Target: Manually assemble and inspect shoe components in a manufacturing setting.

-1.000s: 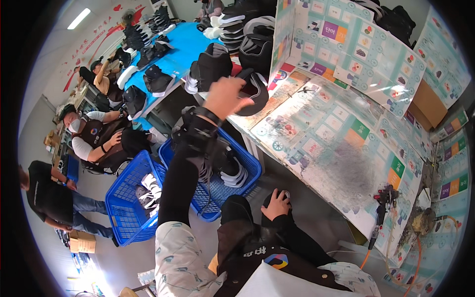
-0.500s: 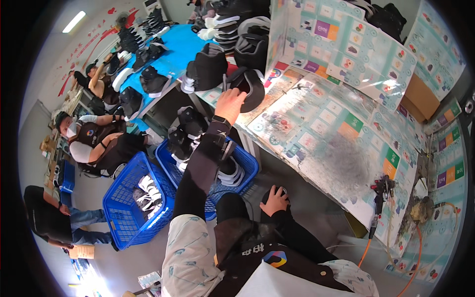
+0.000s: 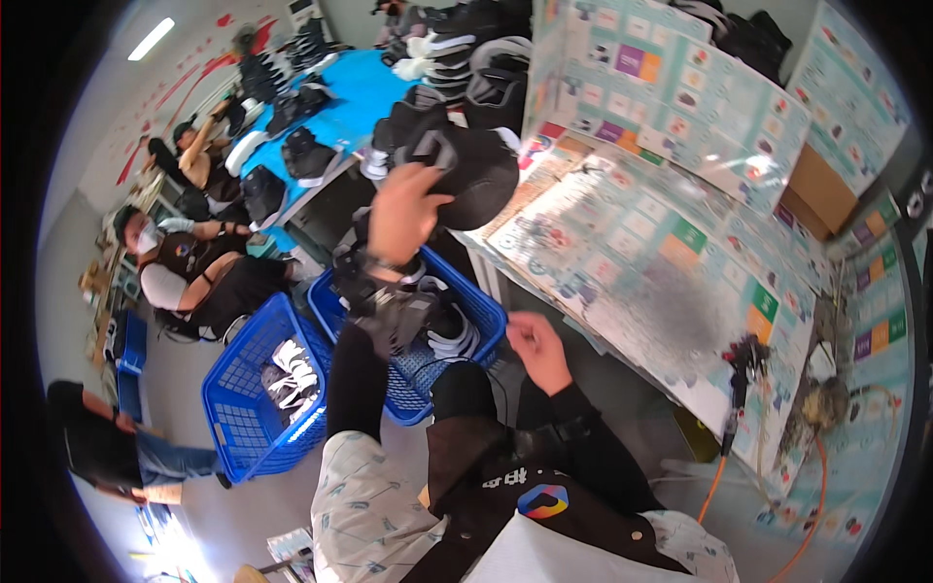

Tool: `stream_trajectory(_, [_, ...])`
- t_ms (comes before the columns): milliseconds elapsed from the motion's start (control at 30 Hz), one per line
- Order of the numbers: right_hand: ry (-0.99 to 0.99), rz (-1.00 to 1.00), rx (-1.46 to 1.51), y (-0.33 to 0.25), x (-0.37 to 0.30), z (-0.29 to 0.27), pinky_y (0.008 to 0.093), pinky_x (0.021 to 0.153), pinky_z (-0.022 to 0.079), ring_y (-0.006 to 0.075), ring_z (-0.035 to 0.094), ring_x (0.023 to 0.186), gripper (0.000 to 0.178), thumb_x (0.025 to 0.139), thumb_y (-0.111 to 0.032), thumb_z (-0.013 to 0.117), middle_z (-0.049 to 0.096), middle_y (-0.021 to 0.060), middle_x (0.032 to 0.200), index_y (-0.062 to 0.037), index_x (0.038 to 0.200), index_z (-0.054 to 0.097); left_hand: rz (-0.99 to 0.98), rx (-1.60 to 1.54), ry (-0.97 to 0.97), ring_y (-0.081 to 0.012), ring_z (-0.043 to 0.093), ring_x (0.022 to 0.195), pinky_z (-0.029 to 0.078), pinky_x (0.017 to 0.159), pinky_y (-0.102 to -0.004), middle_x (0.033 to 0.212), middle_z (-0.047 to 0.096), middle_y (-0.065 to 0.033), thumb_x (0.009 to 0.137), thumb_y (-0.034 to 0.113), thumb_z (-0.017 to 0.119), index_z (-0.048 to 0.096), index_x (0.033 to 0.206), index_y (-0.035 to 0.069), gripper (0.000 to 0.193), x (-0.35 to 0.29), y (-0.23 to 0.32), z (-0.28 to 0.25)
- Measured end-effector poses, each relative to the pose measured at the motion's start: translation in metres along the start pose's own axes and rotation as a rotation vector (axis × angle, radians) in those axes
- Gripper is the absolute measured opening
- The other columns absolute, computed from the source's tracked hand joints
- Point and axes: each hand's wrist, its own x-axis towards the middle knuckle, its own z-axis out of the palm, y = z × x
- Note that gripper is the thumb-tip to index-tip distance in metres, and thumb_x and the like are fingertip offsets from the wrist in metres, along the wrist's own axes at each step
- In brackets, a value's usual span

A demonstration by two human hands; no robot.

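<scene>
My left hand [image 3: 403,216], a little blurred by motion, grips a black shoe [image 3: 481,180] by the side nearest its opening. The shoe hangs tilted at the table's left corner, with a grey edge around its opening and a bit of white at its far end. Behind it stand more black shoes [image 3: 501,95] with pale soles. My right hand [image 3: 539,352] is raised above my lap, near the right rim of a blue basket [image 3: 494,325]. Its fingers are curled in, and no object shows in them.
Below my left arm, the basket holds black shoes with white soles [image 3: 452,335]. Left of it, a second blue basket [image 3: 228,437] contains white-laced shoes. The worktable [image 3: 622,291] has printed covering and a spray gun [image 3: 746,374] at its right edge. Co-workers sit and stand at left.
My left hand has drawn the black shoe toward me and tilted it. My right hand has risen off my leg, its fingers now curled.
</scene>
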Motion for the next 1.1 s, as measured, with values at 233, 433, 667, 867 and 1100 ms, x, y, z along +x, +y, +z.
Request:
stream_trajectory(233, [-0.115, 0.000, 0.508, -0.083, 0.076, 0.025, 0.0281, 0.078, 0.048, 0.0101, 0.059, 0.083, 0.021, 0.114, -0.023, 0.062, 0.068, -0.0002, 0.097, -0.0033, 0.108, 0.065, -0.148, -0.288, -0.007, -0.0304, 0.059, 0.078, 0.049, 0.073, -0.0375, 0.087, 0.058, -0.0145, 0.077, 0.001, 0.083, 0.063, 0.096, -0.006, 0.028, -0.039, 0.084, -0.090])
stream_trajectory(433, [0.302, -0.508, -0.183, -0.122, 0.026, 0.022, 0.0323, 0.058, 0.033, 0.0068, 0.039, 0.065, 0.042, 0.108, -0.015, 0.071, 0.044, -0.0046, 0.067, -0.0053, 0.074, 0.048, -0.174, -0.288, -0.083, -0.0268, 0.059, 0.074, 0.048, 0.069, -0.0364, 0.085, 0.061, -0.0137, 0.076, 0.001, 0.085, 0.065, 0.091, -0.004, 0.025, -0.037, 0.071, -0.105])
stream_trajectory(667, [0.327, -0.410, 0.633, -0.128, -0.059, -0.084, 0.0318, 0.083, 0.053, 0.0115, 0.066, 0.091, 0.008, 0.113, -0.013, 0.061, 0.072, -0.0003, 0.107, -0.0096, 0.107, 0.065, -0.011, -0.056, 0.096, -0.0420, 0.066, 0.087, 0.053, 0.076, -0.0444, 0.092, 0.066, -0.0181, 0.081, 0.001, 0.081, 0.068, 0.107, -0.002, 0.029, 0.038, -0.015, -0.079])
stream_trajectory(867, [0.201, -0.590, 0.665, -0.119, -0.091, -0.126, 0.0513, 0.114, 0.047, 0.0279, 0.065, 0.129, 0.015, 0.107, -0.009, 0.064, 0.072, 0.0075, 0.136, -0.0087, 0.121, 0.070, 0.209, -0.011, 0.041, -0.0402, 0.065, 0.100, 0.054, 0.089, -0.0506, 0.103, 0.069, -0.0149, 0.076, 0.002, 0.078, 0.076, 0.106, 0.009, 0.030, 0.036, -0.055, 0.067])
stream_trajectory(1100, [0.243, -0.471, 0.649, -0.134, -0.089, -0.106, 0.0485, 0.115, 0.048, 0.0240, 0.063, 0.133, 0.029, 0.115, -0.021, 0.058, 0.066, 0.0083, 0.147, -0.0065, 0.139, 0.063, 0.262, 0.123, -0.079, -0.0337, 0.064, 0.091, 0.054, 0.084, -0.0484, 0.090, 0.065, -0.0089, 0.087, 0.017, 0.067, 0.072, 0.097, 0.018, 0.011, -0.008, -0.081, 0.164])
